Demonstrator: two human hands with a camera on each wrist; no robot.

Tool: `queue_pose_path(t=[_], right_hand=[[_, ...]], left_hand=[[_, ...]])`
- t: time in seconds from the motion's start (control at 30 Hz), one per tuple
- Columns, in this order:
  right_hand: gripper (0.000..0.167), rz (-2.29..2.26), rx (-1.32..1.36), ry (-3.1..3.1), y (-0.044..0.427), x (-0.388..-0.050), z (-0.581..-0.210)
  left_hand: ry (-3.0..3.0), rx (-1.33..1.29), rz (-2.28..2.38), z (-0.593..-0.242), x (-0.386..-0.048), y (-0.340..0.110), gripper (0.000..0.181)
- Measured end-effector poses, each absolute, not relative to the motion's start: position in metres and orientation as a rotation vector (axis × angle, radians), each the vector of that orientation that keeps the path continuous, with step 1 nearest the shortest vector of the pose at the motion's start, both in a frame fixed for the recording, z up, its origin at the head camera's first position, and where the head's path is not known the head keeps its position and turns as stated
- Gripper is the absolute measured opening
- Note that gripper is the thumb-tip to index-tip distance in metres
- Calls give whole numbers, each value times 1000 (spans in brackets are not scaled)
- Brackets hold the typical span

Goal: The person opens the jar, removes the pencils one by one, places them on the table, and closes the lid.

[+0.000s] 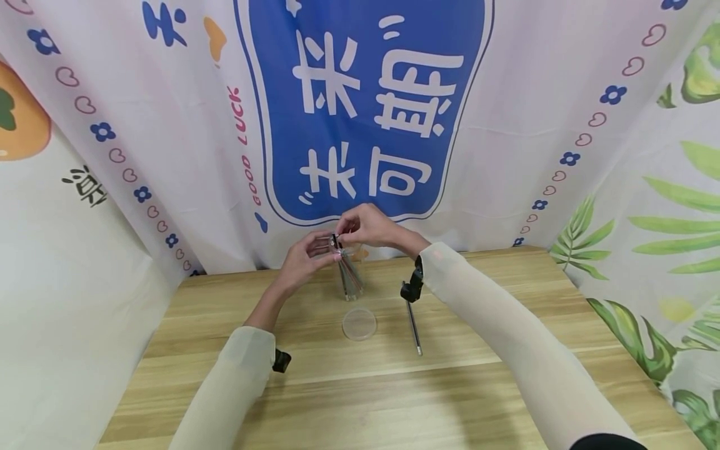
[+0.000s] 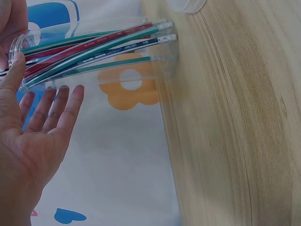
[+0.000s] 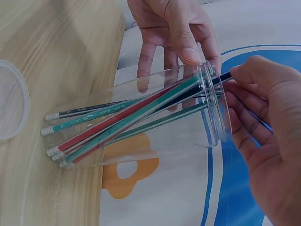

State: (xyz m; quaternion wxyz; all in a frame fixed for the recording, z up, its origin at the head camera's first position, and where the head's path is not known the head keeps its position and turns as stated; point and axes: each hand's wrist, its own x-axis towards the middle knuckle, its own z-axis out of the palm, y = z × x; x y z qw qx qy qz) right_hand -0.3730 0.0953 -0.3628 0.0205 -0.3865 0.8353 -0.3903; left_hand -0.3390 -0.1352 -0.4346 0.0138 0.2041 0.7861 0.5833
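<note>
- The left hand (image 1: 300, 264) grasps the clear jar (image 3: 214, 122) at its neck, thumb against one side near the rim.
- The right hand (image 1: 369, 226), at the jar's mouth, pinches one dark pencil (image 3: 226, 77) between thumb and fingers; the pencil runs through the opening.
- The jar is mouth up near the table's back edge, close to the printed curtain (image 1: 517, 181), which leaves little room behind; any slight tilt is hard to judge.
- Nearer the person, one round clear lid (image 1: 359, 324) lies flat just beside the jar's base.
- To the right, one loose pencil (image 1: 415, 334) lies on the table (image 1: 349, 394), eraser toward the person, its far end hidden below the right wrist.
- The widest room for moving is on the near side of the lid, between the forearms.
- Counted: two hands, one jar, one lid, one loose pencil; at least five eraser ends show inside the jar, exact total unclear.
</note>
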Motion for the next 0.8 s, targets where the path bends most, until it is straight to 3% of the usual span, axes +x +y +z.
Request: queue_pose_path(t=[0.8], right_hand=[[10,-1622,-1089,2463,95,-363,-367]], left_hand=[[2464,637,1820,-436,-339,-136,63]])
